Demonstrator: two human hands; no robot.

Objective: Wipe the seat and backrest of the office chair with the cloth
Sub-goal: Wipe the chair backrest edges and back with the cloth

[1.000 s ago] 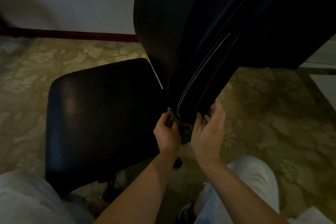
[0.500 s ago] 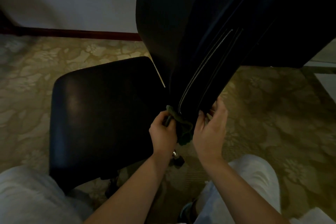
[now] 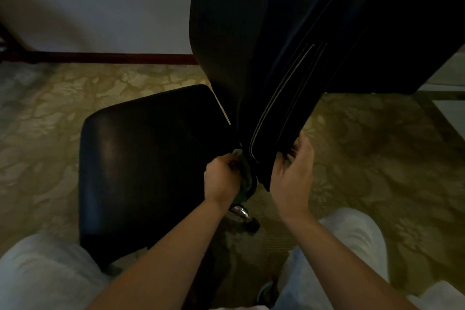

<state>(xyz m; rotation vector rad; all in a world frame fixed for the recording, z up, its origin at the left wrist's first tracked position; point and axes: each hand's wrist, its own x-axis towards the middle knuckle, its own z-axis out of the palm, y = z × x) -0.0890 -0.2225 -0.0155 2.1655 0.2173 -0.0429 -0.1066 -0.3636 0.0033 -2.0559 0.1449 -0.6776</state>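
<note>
A patterned carpet (image 3: 377,163) covers the floor. The black backrest (image 3: 251,33) rises in the middle of the view, and the black seat (image 3: 141,158) lies to its left. The right hand (image 3: 293,178) grips the backrest's lower edge with curled fingers (image 3: 281,162). The left hand (image 3: 221,178) is closed round the green cloth (image 3: 246,177), pressing it where seat and backrest meet. A metal lever (image 3: 241,211) shows just below the cloth.

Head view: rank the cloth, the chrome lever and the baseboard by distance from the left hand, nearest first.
1. cloth: gripped in the left hand, at the foot of the backrest.
2. chrome lever: just below that hand, under the seat.
3. baseboard: far off, along the wall beyond the seat.
</note>
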